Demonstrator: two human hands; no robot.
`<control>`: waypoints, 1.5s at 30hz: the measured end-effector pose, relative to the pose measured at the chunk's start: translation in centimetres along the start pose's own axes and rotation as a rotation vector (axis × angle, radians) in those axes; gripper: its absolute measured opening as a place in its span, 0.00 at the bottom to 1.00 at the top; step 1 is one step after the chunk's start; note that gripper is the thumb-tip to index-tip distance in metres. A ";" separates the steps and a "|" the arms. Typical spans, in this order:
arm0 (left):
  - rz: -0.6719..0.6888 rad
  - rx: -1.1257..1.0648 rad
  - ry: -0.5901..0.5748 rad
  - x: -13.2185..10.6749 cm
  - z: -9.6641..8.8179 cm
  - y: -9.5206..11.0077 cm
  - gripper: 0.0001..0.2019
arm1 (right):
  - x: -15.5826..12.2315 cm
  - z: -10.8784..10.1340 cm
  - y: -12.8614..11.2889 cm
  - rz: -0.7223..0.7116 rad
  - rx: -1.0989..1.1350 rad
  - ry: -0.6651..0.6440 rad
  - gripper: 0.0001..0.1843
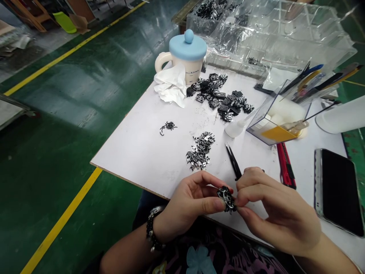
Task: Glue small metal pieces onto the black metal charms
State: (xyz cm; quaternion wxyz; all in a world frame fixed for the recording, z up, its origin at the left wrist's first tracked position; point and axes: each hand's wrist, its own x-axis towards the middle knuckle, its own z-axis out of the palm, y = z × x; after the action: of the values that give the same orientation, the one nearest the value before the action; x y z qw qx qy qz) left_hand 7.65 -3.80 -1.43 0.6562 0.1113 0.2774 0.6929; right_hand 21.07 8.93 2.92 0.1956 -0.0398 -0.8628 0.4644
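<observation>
My left hand [196, 198] holds a small black-and-silver mechanical part [226, 198] between thumb and fingers, just over the table's near edge. At the right side of that part, the thumb and forefinger of my right hand [273, 209] pinch its edge; anything smaller between those fingertips is hidden. Black tweezers [234, 163] lie just beyond my right hand. A heap of tiny silver metal pieces [201, 150] is spread in front of my hands. Farther off lies a pile of similar black parts [221, 97], and to the left a little cluster of thin black pieces [169, 126].
A cream mug with a blue lid [188, 47] stands at the back beside crumpled tissue [171, 85]. To the right are a clear tool holder [273, 121], a white nozzle bottle [235, 128], a red cutter [286, 165] and a phone [339, 192]. Plastic trays [285, 34] sit behind.
</observation>
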 end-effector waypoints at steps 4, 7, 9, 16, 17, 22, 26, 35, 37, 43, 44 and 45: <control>-0.038 0.008 -0.035 -0.1 -0.1 0.1 0.12 | 0.0 -0.5 0.0 0.013 0.029 -0.072 0.08; -0.056 0.015 -0.022 -0.1 -0.1 0.2 0.12 | 0.0 -0.5 0.0 0.011 0.018 -0.058 0.08; -0.062 0.017 -0.009 -0.1 -0.1 0.2 0.12 | 0.0 -0.4 0.0 0.006 0.001 -0.032 0.08; -0.009 -0.011 0.058 0.0 0.3 0.0 0.13 | -0.2 0.1 0.0 -0.071 -0.100 0.056 0.10; -0.004 -0.012 0.065 0.0 0.3 0.0 0.13 | -0.2 0.1 0.0 -0.081 -0.118 0.064 0.11; -0.008 -0.005 0.083 0.1 0.4 0.1 0.13 | 0.0 0.1 0.0 -0.066 -0.115 0.079 0.12; -0.007 -0.003 0.100 0.1 0.4 0.1 0.14 | 0.0 0.4 -0.2 -0.020 -0.082 0.107 0.11; 0.001 -0.017 0.095 0.1 0.5 0.1 0.13 | -0.4 0.6 -0.2 0.058 0.008 0.131 0.11; 0.002 -0.023 0.103 0.2 0.6 0.2 0.13 | -0.4 0.6 -0.1 0.078 0.033 0.123 0.11; -0.006 -0.026 0.098 0.1 0.5 0.2 0.14 | -0.2 0.8 0.0 0.101 0.050 0.121 0.10; -0.007 -0.026 0.096 0.1 0.5 0.2 0.14 | -0.2 0.8 0.0 0.108 0.062 0.117 0.10; -0.009 -0.026 0.097 0.1 0.4 0.1 0.14 | -0.2 0.8 0.0 0.113 0.073 0.114 0.09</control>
State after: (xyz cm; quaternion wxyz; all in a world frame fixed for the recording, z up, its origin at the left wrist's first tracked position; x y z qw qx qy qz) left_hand 7.76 -3.59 -1.02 0.6465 0.0679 0.3001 0.6981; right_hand 20.94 8.24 2.51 0.2189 -0.1077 -0.8292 0.5029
